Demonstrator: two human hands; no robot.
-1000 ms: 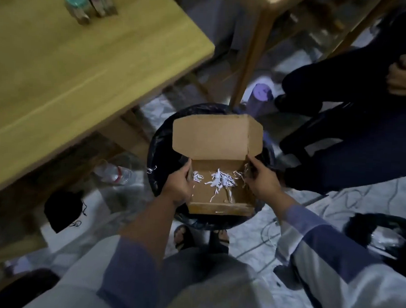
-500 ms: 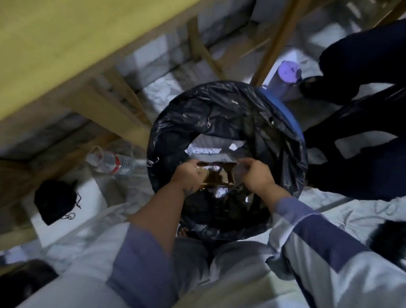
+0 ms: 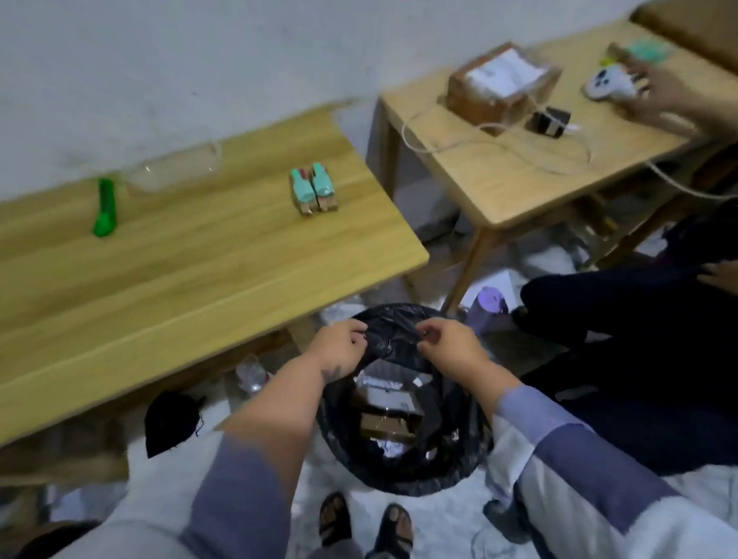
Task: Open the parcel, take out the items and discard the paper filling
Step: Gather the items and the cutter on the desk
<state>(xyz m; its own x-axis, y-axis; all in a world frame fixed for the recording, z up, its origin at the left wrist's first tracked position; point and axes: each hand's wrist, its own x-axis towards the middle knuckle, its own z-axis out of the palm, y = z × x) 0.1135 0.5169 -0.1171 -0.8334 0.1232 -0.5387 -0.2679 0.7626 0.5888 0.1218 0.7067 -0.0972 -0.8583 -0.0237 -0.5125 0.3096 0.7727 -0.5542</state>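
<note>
Hands, left hand (image 3: 341,347) and right hand (image 3: 451,347), apparently pinch bin liner (image 3: 392,323) rim

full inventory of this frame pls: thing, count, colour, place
table: 2, light wood, left and upper right
cutter: 1, green, left table
packaged items: 2, teal, left table
box: 1, brown, right table
adapter: 1, black, right table
bin bag: 1, black, floor
cardboard box: 1, brown, inside bag
bottle: 1, purple, floor
left hand: gripping bag rim
right hand: gripping bag rim
</note>
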